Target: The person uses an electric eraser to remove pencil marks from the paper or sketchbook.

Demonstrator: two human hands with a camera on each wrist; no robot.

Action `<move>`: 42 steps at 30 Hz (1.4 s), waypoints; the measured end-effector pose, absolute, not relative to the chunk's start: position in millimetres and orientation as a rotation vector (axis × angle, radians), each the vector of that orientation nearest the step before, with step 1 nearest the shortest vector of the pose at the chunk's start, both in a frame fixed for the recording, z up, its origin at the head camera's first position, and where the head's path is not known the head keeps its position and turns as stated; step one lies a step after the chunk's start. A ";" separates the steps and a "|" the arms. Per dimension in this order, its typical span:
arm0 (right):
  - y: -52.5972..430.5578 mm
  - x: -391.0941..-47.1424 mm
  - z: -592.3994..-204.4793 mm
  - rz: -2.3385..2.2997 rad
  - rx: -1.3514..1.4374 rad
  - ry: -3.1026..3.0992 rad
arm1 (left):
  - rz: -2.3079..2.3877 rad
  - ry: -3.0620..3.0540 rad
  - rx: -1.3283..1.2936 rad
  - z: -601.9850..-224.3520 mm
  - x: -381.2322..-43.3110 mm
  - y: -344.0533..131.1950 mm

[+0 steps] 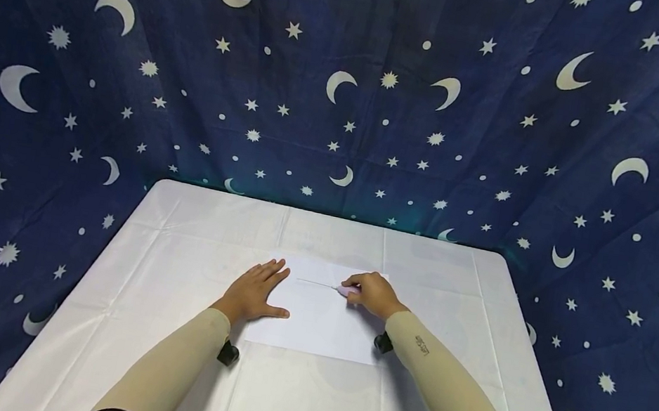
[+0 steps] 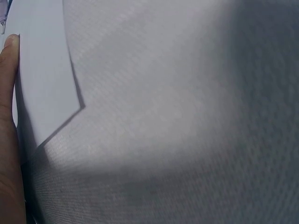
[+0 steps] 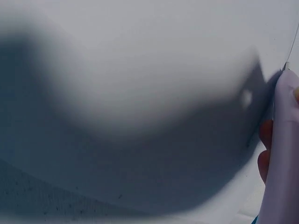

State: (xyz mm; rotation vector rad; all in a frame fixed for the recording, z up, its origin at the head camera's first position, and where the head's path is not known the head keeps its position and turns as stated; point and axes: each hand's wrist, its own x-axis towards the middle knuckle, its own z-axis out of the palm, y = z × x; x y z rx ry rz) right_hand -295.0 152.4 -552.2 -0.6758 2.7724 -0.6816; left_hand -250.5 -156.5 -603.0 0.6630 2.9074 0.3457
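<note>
A white sheet of paper (image 1: 311, 330) lies on the table, with a thin straight line running across its upper part. My left hand (image 1: 252, 292) rests flat on the sheet's left side, fingers spread and thumb pointing right. In the right hand (image 1: 376, 294) I grip a lavender utility knife (image 1: 349, 291), its tip at the right end of the line. Up close in the right wrist view, the knife (image 3: 286, 140) shows a small metal tip against the paper, fingertips curled round its handle. The left wrist view catches the thumb (image 2: 8, 70) at the paper's edge.
A white cloth (image 1: 197, 235) with fold creases covers the table. Dark blue curtains (image 1: 288, 142) with moons and stars hang behind and at both sides. Small black wrist cameras (image 1: 228, 354) sit under both forearms.
</note>
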 end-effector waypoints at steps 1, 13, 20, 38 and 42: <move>153.0 -294.9 -551.7 -0.690 -0.683 2.759 | 0.350 2.909 0.665 -603.2 -250.3 -156.6; 157.8 -296.2 -551.0 -0.730 -0.725 2.698 | 0.375 2.913 0.674 -602.7 -249.3 -157.5; 153.4 -291.0 -544.6 -0.710 -0.615 2.726 | 0.357 2.908 0.669 -603.3 -249.3 -157.8; 152.4 -285.0 -543.3 -0.704 -0.601 2.781 | 0.313 2.884 0.623 -593.8 -246.5 -153.8; 152.2 -285.5 -543.4 -0.707 -0.604 2.782 | 0.318 2.882 0.624 -594.3 -246.8 -154.3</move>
